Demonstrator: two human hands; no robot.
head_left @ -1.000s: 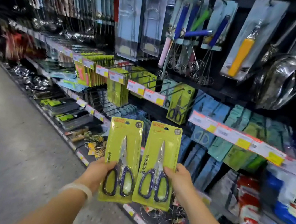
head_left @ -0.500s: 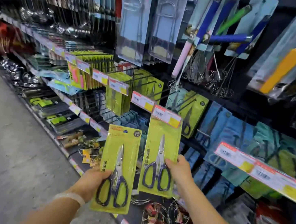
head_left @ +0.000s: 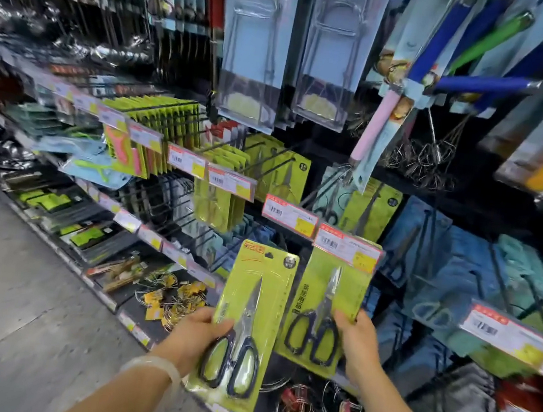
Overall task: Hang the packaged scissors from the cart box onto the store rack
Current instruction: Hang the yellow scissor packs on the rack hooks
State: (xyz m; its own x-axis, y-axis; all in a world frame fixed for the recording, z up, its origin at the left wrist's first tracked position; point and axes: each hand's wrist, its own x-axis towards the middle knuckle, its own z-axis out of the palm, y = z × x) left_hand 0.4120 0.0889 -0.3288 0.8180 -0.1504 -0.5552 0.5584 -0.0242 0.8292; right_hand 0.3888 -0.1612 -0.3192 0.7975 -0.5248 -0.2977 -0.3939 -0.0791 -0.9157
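**Two scissor packs held at rack**

Left hand (head_left: 192, 335) grips left scissor pack (head_left: 244, 326), free of the rack. Right hand (head_left: 354, 343) pinches right scissor pack (head_left: 323, 313); its top hidden behind price tag (head_left: 347, 248). Whisks (head_left: 418, 156) hang above.

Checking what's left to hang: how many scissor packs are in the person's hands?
2: one scissors pack gripped in the left hand, another scissors pack in the right hand, its top behind a price tag.
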